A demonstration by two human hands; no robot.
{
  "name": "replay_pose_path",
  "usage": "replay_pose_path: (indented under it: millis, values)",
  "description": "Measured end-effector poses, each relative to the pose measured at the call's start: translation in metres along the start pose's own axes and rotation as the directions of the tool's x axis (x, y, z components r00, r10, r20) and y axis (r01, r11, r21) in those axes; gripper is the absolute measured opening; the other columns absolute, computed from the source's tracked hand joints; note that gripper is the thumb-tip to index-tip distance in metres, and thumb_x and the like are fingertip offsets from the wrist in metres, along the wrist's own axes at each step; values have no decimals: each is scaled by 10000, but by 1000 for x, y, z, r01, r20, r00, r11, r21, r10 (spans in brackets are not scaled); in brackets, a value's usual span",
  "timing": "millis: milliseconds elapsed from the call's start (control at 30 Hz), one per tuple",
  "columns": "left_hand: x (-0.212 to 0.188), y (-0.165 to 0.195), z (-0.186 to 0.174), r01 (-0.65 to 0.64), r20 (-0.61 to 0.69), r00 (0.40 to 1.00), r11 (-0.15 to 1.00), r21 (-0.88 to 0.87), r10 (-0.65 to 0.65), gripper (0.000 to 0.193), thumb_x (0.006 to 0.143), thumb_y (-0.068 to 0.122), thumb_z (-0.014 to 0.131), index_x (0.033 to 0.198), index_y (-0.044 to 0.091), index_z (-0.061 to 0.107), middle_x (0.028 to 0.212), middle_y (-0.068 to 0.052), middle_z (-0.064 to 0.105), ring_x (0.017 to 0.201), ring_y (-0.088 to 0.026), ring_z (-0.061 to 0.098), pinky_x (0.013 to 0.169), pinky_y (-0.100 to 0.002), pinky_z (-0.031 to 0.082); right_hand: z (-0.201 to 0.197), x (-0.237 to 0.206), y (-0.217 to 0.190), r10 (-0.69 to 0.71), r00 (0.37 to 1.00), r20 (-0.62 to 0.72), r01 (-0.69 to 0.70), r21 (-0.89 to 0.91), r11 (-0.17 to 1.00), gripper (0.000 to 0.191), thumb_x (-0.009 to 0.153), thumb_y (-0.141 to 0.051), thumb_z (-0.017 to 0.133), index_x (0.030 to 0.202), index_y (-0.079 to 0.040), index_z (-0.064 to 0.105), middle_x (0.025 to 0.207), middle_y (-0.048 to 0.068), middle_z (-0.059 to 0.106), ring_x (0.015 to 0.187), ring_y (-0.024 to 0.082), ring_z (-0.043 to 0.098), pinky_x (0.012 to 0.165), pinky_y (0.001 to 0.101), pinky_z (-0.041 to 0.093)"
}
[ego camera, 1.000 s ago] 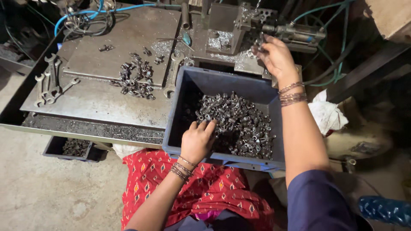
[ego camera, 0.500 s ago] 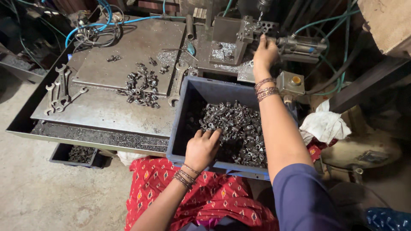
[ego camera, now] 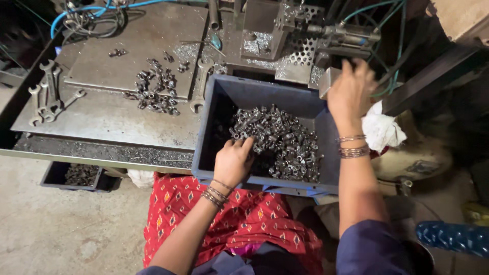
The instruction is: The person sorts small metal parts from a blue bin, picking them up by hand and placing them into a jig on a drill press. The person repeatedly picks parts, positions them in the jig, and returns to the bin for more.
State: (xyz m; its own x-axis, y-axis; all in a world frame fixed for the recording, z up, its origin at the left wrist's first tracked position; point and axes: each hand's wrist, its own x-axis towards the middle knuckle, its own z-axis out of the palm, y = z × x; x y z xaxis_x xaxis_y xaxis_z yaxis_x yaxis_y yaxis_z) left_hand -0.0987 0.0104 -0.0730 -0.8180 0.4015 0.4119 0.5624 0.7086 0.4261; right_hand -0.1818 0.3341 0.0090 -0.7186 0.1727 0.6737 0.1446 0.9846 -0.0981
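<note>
Grey plastic bin point(ego camera: 305, 109), rectangular, smooth walls, sits at the near edge of the steel table point(ego camera: 109, 125), partly over the lap. Inside: heap of small metal parts point(ego camera: 277, 140), dull silver, knobbly, tangled, piled toward the bin's right half; left floor of bin dark and bare.

Left hand point(ego camera: 233, 162) lies palm-down on the near edge of the heap, fingers curled into the parts; cannot tell whether its grip has closed on any. Bangles at the wrist.

Right hand point(ego camera: 350, 91) raised above the bin's far right corner, blurred, fingers loosely spread, grip released, nothing seen in it. Just beyond it a perforated metal machine fixture point(ego camera: 300, 48).

Table plate scratched, grey, dusted with swarf. Second loose scatter of parts point(ego camera: 155, 91) left of the bin. Spanners point(ego camera: 48, 97) at far left. Blue hose point(ego camera: 89, 10) coiled at the back. White rag point(ego camera: 382, 130) right of the bin. Small dark tray point(ego camera: 76, 175) on the floor below the table edge. Red patterned cloth point(ego camera: 239, 224) over the lap.
</note>
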Motion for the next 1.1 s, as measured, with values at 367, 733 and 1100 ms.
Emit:
replay_pose_path:
  millis: [367, 733, 1100]
  values:
    - [12, 4, 13, 44, -17, 999, 999, -9, -44, 401, 786, 194, 753, 1156, 137, 609, 920, -104, 706, 883, -351, 668, 661, -455, 567, 17, 2, 58, -11, 997, 77, 5, 73, 997, 317, 877, -18, 613, 1081, -159, 811, 1327, 99, 613, 1332, 374, 439, 1059, 660, 293]
    - [21, 2, 20, -66, -91, 994, 998, -20, 64, 454, 811, 232, 769, 1224, 148, 602, 971, -90, 703, 885, -358, 657, 690, -446, 562, 22, -69, -23, -269, 946, 184, 170, 424, 890, 428, 943, -77, 646, 1369, -35, 639, 1414, 208, 583, 1309, 380, 533, 1122, 493, 419]
    - [22, -6, 24, -52, -69, 997, 994, -96, 46, 863, 821, 339, 809, 1473, -7, 362, 820, -134, 701, 885, -362, 672, 705, -442, 570, 77, -165, -91, -233, 496, 837, -811, 350, -469, 188, 1070, -198, 640, 1194, -73, 706, 1014, -28, 710, 730, 25, 620, 555, 156, 472]
